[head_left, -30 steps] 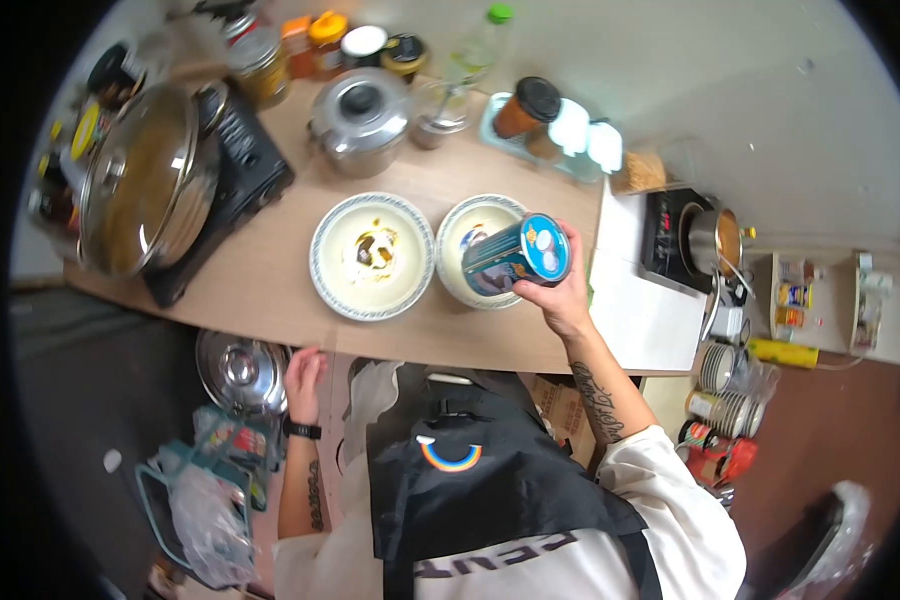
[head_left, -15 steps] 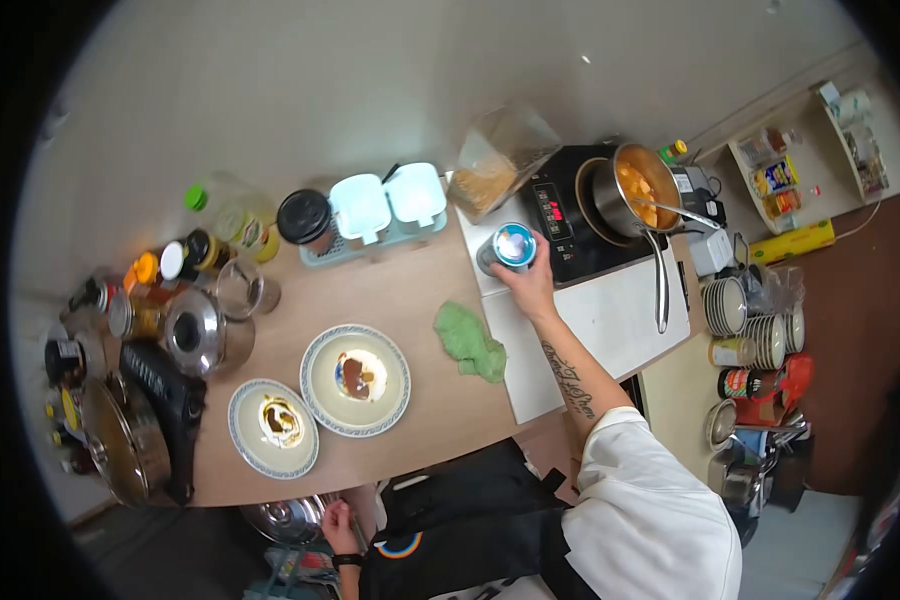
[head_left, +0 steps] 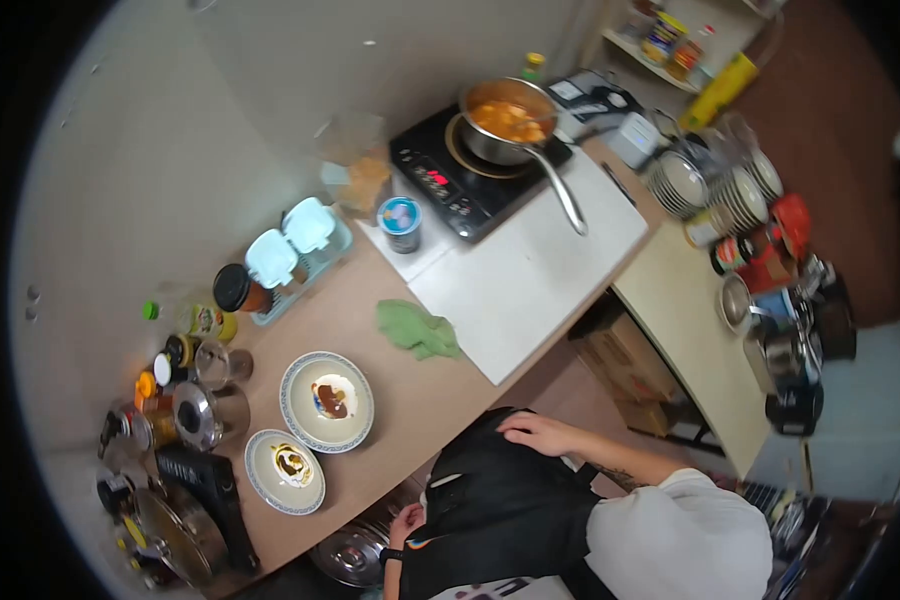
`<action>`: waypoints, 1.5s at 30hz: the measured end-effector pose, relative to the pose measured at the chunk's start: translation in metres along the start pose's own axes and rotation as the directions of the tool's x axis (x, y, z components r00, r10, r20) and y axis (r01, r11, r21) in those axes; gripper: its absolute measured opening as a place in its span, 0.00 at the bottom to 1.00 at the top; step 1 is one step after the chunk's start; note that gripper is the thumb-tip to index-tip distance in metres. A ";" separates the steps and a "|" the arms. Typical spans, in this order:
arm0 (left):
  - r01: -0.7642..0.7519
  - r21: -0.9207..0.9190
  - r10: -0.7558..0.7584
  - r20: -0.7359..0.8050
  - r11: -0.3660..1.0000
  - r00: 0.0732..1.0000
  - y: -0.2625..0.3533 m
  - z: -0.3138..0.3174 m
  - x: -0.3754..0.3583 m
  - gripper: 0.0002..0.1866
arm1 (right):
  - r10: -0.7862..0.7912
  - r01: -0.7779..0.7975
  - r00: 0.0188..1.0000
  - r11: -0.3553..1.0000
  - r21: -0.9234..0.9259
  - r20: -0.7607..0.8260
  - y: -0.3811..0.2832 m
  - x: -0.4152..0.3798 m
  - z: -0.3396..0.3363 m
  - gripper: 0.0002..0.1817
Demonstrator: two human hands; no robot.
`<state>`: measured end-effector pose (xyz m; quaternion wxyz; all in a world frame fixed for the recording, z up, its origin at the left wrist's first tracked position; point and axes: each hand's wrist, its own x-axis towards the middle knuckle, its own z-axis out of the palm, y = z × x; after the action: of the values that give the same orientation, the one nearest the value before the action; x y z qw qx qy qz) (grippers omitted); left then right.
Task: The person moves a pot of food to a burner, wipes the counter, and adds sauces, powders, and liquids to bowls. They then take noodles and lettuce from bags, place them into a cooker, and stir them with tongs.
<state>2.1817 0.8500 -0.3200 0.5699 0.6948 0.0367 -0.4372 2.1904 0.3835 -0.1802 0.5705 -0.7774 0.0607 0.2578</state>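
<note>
My right hand (head_left: 542, 434) rests against the front of my black apron (head_left: 515, 510), fingers stretched out and holding nothing. Low by the apron's left side is my left hand (head_left: 407, 522), partly hidden, its fingers loosely bent with nothing seen in them. A can with a blue top (head_left: 400, 226) stands upright on the white board (head_left: 515, 290), beside the induction cooker (head_left: 435, 185). On the cooker sits a steel saucepan (head_left: 500, 148) of orange-red stew with chunks; a utensil leans in it. Two patterned bowls (head_left: 360, 437) hold dark and white seasonings.
A green cloth (head_left: 415, 330) lies by the board. Light-blue lidded boxes (head_left: 272, 258), several bottles and jars (head_left: 205, 320), and a steel pot (head_left: 210, 415) line the wall side. Stacked bowls (head_left: 740, 200) stand on the right-hand counter. Below the left edge is a metal lid (head_left: 350, 553).
My right hand has let go of the can, which stands on the board, and has drawn back to my apron. The view has turned and shifted right.
</note>
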 end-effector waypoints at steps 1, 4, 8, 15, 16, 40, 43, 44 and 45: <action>0.014 0.067 -0.015 0.026 0.998 1.000 0.014 0.004 0.000 0.16 | 0.152 -0.151 0.987 0.988 0.030 -0.058 0.025 -0.030 0.017 0.28; 0.071 0.172 -0.100 0.167 0.983 0.981 0.074 0.028 -0.003 0.17 | 0.583 -0.568 0.811 0.804 0.179 -0.044 0.111 -0.127 0.084 0.35; -0.042 0.481 -0.130 0.318 0.876 0.939 0.147 0.080 0.006 0.15 | 0.602 -0.245 0.798 0.277 0.929 0.031 0.178 -0.242 0.174 0.43; -0.453 0.604 0.019 0.586 0.656 0.810 0.198 0.200 0.036 0.15 | 0.750 -0.338 0.445 0.647 0.684 -0.489 0.219 -0.339 0.269 0.20; -0.493 0.603 0.005 0.630 0.627 0.777 0.196 0.224 0.042 0.15 | 0.599 -0.498 0.402 0.778 0.383 -0.693 0.232 -0.352 0.275 0.16; -0.942 -0.090 -0.790 0.521 0.324 -0.322 -0.103 1.076 -0.293 0.17 | -0.462 -0.749 -0.542 0.644 0.154 -0.702 0.005 -1.085 0.218 0.07; -0.908 -0.079 -0.801 0.444 0.412 -0.402 -0.170 1.155 -0.338 0.19 | -0.455 -0.760 -0.563 0.614 0.214 -0.690 0.041 -1.152 0.219 0.07; -0.898 -0.033 -0.810 0.420 0.438 -0.410 -0.180 1.182 -0.352 0.20 | -0.460 -0.760 -0.575 0.607 0.233 -0.676 0.052 -1.178 0.220 0.07; -0.884 0.005 -0.806 0.414 0.467 -0.423 -0.196 1.210 -0.375 0.20 | -0.456 -0.762 -0.576 0.600 0.244 -0.679 0.060 -1.205 0.222 0.08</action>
<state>1.1586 0.0884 -0.1868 -0.1689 0.0529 -0.7655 -0.6186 1.0577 0.3259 0.2868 -0.2354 -0.6310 0.6147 -0.4105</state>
